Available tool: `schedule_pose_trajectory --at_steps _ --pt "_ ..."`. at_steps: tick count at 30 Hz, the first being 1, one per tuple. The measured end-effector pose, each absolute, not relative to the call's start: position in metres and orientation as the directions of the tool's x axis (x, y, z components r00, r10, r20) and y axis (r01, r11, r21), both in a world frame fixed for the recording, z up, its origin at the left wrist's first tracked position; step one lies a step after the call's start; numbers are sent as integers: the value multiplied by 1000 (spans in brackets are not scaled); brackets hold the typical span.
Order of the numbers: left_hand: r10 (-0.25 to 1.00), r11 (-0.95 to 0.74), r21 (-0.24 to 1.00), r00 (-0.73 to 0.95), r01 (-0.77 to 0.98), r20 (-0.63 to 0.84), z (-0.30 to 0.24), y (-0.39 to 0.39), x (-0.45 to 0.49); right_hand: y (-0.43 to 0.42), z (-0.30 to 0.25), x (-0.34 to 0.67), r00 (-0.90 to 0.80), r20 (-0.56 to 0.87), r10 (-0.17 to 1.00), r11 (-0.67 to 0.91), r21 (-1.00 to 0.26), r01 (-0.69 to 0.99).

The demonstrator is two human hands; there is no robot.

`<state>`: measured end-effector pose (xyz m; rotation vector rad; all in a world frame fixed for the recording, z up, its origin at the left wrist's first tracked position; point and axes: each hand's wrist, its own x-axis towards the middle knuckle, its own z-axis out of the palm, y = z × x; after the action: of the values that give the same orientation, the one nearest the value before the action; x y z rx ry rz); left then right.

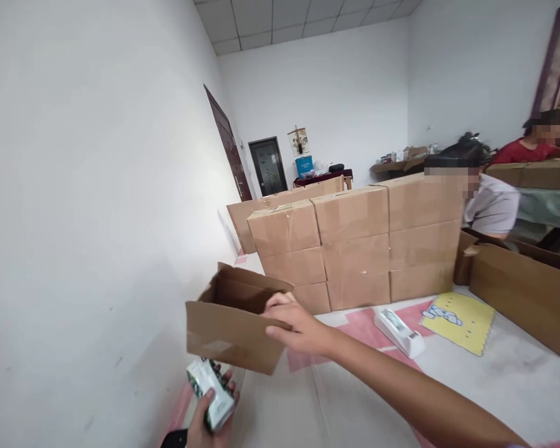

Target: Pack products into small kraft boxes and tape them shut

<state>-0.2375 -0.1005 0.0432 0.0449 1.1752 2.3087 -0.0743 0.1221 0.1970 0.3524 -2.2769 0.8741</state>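
My right hand (295, 323) grips the near right rim of an open cardboard box (233, 339), thumb outside and fingers over the edge. The box is tilted, and its floor is hidden from me. Below it, at the lower left, my left hand (214, 407) is closed around a small white and green packet (211, 389). The packet looks like a carton or pouch; its print is too blurred to read. It is just under the box's near side, outside it.
Taped cardboard boxes (354, 249) are stacked behind. A white tape dispenser (400, 334) and a yellow mat (460, 320) lie on the table to the right. A larger open carton (527, 292) stands at the far right, near a person in a light shirt (493, 202). The wall (98, 249) is close on the left.
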Motion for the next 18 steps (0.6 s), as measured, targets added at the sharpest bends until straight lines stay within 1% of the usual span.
schedule_pose_trajectory --at_steps 2,5,8,11,12,14,18 --pt "549 -462 747 -816 -478 -182 35 -116 -215 132 195 -21 -714 700 -5 756 -465 -461" --pt "603 -459 777 -793 -432 -85 36 -129 -181 147 185 44 -662 744 87 771 -471 -428" --pt "568 -476 805 -823 -355 -27 56 -129 -143 159 169 92 -596 787 160 768 -479 -425" --pt "504 -516 806 -864 -288 14 92 -122 -105 161 155 126 -522 828 203 780 -459 -425" --pt "499 -527 808 -865 -263 45 105 -121 -94 159 152 135 -492 841 223 780 -457 -427" --pt "501 -530 829 -855 -181 134 131 -119 -77 154 149 150 -418 866 274 772 -457 -442" --pt "499 -474 877 -795 82 344 166 -121 -58 144 145 165 -290 884 368 771 -464 -436"
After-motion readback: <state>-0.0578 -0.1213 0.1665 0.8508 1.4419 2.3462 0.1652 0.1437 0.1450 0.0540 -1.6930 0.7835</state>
